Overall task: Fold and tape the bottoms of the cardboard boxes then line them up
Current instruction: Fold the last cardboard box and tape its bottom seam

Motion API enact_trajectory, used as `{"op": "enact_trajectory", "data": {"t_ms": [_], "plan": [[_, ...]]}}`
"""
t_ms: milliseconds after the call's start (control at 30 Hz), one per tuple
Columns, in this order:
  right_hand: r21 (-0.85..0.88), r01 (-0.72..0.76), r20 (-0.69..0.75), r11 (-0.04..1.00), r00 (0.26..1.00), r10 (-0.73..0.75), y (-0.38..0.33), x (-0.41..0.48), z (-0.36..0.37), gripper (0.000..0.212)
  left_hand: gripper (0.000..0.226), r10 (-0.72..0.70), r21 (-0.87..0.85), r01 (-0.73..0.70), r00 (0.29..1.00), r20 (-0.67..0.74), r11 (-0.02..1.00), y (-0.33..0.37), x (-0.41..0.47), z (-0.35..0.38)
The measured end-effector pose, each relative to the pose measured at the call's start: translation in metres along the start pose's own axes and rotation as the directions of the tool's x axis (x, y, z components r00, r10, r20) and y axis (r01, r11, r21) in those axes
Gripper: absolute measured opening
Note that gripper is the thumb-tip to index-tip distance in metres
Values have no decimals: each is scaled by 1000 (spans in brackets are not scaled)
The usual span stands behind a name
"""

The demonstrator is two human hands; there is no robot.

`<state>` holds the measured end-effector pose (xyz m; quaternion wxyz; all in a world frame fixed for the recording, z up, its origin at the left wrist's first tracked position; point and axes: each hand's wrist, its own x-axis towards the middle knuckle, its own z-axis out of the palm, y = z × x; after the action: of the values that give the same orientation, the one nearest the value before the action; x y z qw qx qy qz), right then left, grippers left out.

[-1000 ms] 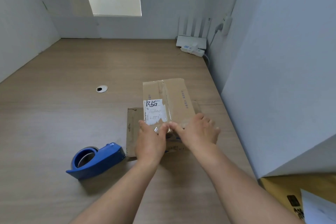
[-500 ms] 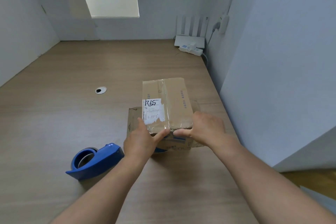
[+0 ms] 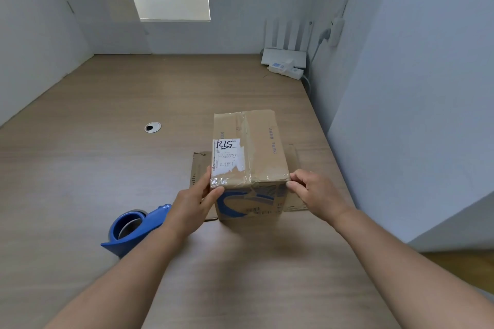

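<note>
Blue tape dispenser [image 3: 133, 227] lies on the table [image 3: 80, 168], just beside my left forearm, untouched. My left hand [image 3: 191, 205] grips the near left corner of the box [image 3: 251, 157], thumb on the front, fingers round the side. The box stands mid-table, bottom up, flaps folded shut, clear tape over the seam; its open flaps splay on the wood beneath. My right hand [image 3: 318, 192] pinches the near right corner. Folding and taping look done here. Lining up is left; no second box in view.
</note>
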<state>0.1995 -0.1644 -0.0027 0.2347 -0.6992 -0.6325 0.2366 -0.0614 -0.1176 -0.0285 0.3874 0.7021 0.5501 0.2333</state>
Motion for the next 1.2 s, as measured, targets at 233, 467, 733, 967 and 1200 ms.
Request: {"op": "enact_trajectory", "data": {"t_ms": [233, 467, 733, 967, 1200], "plan": [[332, -186, 272, 925, 958, 95, -2, -5, -16, 30, 46, -93, -300, 67, 993, -74, 952, -7, -2, 2], [-69, 31, 172, 997, 985, -19, -11, 8, -18, 25, 45, -91, -224, 66, 991, -101, 972, -4, -1, 1], [-128, 127, -176, 984, 973, -149, 7, 4, 18, 29, 47, -109, -243, 71, 983, -150, 967, -1, -2, 10], [170, -93, -85, 981, 990, 108, 5, -4, 26, 16, 40, -155, -315, 80, 963, -222, 946, 5, -8, 22], [60, -54, 150, 997, 988, 44, 5, 10, -14, 24, 35, -179, -379, 107, 971, -159, 919, 0, 7, 8]]}}
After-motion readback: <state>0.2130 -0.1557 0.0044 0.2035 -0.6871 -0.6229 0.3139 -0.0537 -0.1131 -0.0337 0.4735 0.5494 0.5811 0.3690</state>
